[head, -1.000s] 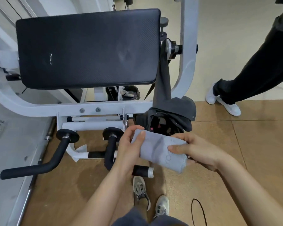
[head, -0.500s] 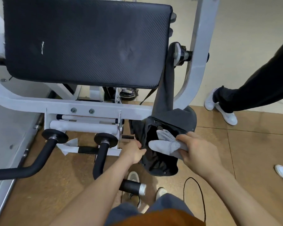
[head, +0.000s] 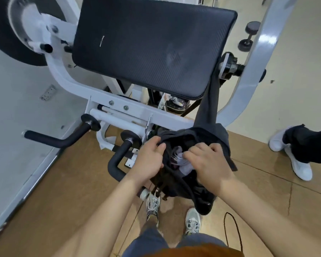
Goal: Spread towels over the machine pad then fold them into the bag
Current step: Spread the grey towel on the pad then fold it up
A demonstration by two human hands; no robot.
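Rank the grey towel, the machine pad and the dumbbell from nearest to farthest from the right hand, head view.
1. grey towel, gripped by the right hand, in the bag.
2. machine pad, ahead and above.
3. dumbbell, far floor, upper right.

Bag hangs below pad's right corner.
Bag [head: 176, 182] sits under the machine pad [head: 152, 47], right of the handles [head: 117, 160]. Towel [head: 182, 161] is in the bag mouth. Left hand [head: 149, 156] grips the bag's left rim, right hand [head: 209, 164] holds the towel.
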